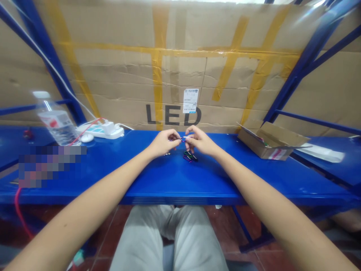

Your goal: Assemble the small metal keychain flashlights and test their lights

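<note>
My left hand (167, 142) and my right hand (199, 141) meet above the blue table, thumb and fingers pinched. Between their fingertips is a small shiny purple-blue clip (183, 139) that looks like a carabiner; fingers partly hide it. Just below my right hand lie several flat loops like carabiners, among them a purple carabiner (186, 158) and a black carabiner (194, 157), with a green one among them. Some tiny metallic pieces (167, 153) rest on the tabletop under my left hand, too small to make out.
An open cardboard box (270, 146) sits at the right, beside a white paper strip (321, 152). At the left stand a water bottle (55, 120) and a white power strip (103, 130) with cables. A large carton (121, 86) marked LED closes off the back of the blue table (180, 184).
</note>
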A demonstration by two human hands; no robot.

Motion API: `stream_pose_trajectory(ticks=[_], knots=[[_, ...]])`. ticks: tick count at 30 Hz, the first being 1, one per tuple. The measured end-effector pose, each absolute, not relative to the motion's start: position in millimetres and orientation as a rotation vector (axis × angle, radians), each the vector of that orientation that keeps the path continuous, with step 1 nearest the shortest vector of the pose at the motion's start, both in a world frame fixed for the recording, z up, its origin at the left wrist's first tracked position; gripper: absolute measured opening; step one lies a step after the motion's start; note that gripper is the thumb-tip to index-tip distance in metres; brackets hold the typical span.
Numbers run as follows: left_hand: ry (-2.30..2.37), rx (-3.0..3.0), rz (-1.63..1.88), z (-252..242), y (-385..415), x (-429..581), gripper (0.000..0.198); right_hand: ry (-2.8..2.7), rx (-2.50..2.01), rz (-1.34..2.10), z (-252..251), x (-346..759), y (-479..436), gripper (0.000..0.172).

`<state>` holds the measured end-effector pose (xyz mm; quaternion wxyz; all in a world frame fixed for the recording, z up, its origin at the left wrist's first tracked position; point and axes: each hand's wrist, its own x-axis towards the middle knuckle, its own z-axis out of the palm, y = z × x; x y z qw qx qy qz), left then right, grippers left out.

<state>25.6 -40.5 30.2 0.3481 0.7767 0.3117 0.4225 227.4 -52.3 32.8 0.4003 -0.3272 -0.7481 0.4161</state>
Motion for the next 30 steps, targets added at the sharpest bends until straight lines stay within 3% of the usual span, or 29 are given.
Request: stream_pose_trajectory(ticks=[10, 22, 30], knots=[[0.779, 1.869, 1.22, 27.5, -41.0, 32.5, 0.01, -1.695, -0.743, 1.025, 33.5, 221.1, -56.5, 0.035], [0.783, 2.159, 1.323, 19.2, -41.5, 33.7, 0.007, -1.779, -0.899, 0.958, 33.8, 218.3, -59.5, 0.022], [0.875, 2.417, 1.279, 24.0, -43.0, 30.6, 0.007, -1.807, -0.977, 1.064, 33.4, 217.6, -57.8, 0.026]])
